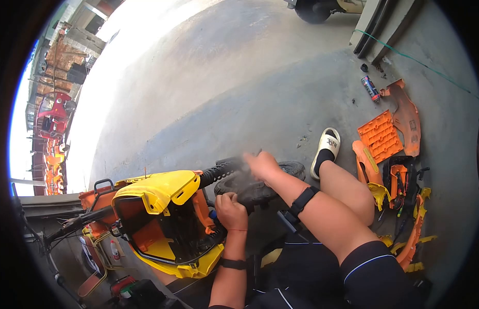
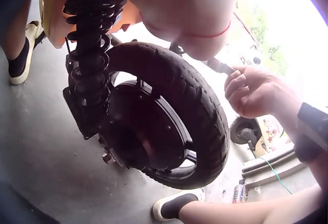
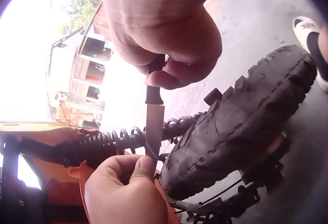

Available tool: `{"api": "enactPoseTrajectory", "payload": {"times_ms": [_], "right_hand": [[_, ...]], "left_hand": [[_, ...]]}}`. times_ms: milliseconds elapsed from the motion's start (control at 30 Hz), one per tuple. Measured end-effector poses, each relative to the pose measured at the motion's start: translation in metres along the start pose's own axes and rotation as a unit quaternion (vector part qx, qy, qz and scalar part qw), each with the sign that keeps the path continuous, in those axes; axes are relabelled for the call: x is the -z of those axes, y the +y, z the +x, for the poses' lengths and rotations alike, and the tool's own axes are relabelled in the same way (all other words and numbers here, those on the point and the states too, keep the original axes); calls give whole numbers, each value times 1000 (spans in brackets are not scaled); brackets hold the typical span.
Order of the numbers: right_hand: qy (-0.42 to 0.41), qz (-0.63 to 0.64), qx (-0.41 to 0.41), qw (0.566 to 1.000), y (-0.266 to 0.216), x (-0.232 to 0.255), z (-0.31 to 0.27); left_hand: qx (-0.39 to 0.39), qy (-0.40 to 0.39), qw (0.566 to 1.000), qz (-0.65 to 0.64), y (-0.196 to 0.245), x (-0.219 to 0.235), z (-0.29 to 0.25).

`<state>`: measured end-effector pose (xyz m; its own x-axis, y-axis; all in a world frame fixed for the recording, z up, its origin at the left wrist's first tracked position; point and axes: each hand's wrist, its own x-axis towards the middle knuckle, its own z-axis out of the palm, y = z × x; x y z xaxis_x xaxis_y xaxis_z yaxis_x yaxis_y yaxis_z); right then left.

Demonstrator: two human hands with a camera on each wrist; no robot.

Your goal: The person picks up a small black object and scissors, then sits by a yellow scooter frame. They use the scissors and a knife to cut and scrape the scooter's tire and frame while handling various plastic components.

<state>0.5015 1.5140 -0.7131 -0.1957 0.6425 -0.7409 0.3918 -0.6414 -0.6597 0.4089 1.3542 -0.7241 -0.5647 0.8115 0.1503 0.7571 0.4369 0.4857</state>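
Note:
In the right wrist view, my right hand [image 3: 169, 39] grips the black handle of a knife [image 3: 155, 126], its blade pointing down toward my left hand [image 3: 125, 193]. The left thumb and forefinger pinch together at the lower part of the blade; what lies between them is too small to tell. Both hands are beside a black knobbly tyre [image 3: 241, 116] and a coil-spring shock absorber [image 3: 123, 141]. From the head view, the left hand [image 1: 232, 212] is close to the yellow body panel [image 1: 157, 191], and the right hand [image 1: 262, 166] is above the wheel.
Orange panels [image 1: 381, 136], yellow and black parts and a spray can [image 1: 370, 89] lie on the concrete floor at the right. A foot in a pale slipper [image 1: 328, 146] stands beyond the wheel. A bottle [image 1: 115, 251] stands at the lower left.

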Motion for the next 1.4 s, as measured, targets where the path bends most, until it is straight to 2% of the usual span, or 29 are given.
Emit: {"api": "enactPoseTrajectory", "payload": {"times_ms": [100,233,300,433,533,600,700,867,933,1133,1233,1300,1400], "right_hand": [[-30,27,25,999,0,1,2],[-3,23,27,999,14,-9,14],[-7,-27,43,999,20,-11,22],[13,-42,42,998,19,-16,24],[8,-64,9,998,19,-18,27],[36,-77,23,996,21,-23,35],[33,-65,0,997,22,-23,43],[40,-53,8,998,27,-26,44],[44,-62,8,997,25,-21,42],[25,-63,6,998,26,-21,32],[17,12,42,999,33,-22,40],[-63,67,3,996,32,-16,43],[-55,18,1,998,26,-16,47]], "left_hand": [[44,-2,999,-17,0,6,9],[80,-26,995,-48,4,2,4],[80,-25,996,-45,1,2,5],[81,-22,995,-53,2,3,5],[85,-19,995,-54,-1,-1,5],[95,-29,994,-53,-4,0,2],[96,-36,994,-49,-2,-5,11],[90,-62,993,-32,0,1,15],[112,-63,990,-53,0,1,13],[78,-37,996,-36,-7,2,8],[75,-37,996,-20,-3,4,10],[83,-46,995,-11,0,4,9],[76,-39,996,5,2,3,8]]}}
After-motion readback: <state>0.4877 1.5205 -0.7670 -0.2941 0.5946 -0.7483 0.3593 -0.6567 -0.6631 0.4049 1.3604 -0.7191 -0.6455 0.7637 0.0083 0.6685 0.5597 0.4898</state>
